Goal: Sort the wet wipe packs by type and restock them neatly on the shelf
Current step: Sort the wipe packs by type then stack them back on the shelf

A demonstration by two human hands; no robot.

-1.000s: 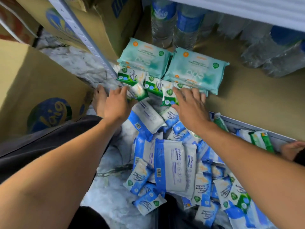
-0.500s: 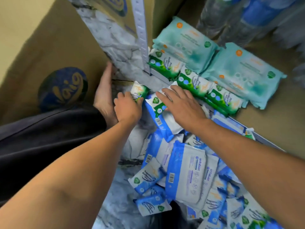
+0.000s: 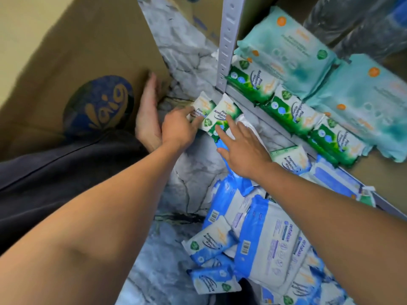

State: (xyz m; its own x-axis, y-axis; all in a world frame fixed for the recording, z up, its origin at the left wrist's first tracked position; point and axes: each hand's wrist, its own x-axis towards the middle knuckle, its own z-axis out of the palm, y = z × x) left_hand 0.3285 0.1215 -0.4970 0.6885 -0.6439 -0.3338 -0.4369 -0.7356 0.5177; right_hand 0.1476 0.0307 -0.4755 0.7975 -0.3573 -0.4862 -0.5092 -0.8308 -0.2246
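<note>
Two small green pine wipe packs (image 3: 222,115) lie on the floor by the shelf post. My left hand (image 3: 178,130) grips the left one, fingers curled over its edge. My right hand (image 3: 240,146) lies flat with straight fingers on the right green pack and the blue pack under it. On the shelf (image 3: 378,172), a row of green pine packs (image 3: 293,111) lines the front edge, with two large teal packs (image 3: 288,47) behind. A heap of blue and white packs (image 3: 259,238) covers the floor below my right arm.
A grey perforated shelf post (image 3: 226,40) rises just above the hands. A large cardboard box (image 3: 72,51) with a blue logo stands at the left. My bare foot (image 3: 147,119) rests beside it on the marble floor (image 3: 193,172). Water bottles (image 3: 363,23) fill the shelf's back.
The view has swung left and closer. My left hand has gathered a second green pack beside the first near the post. My right hand slid left onto that pack.
</note>
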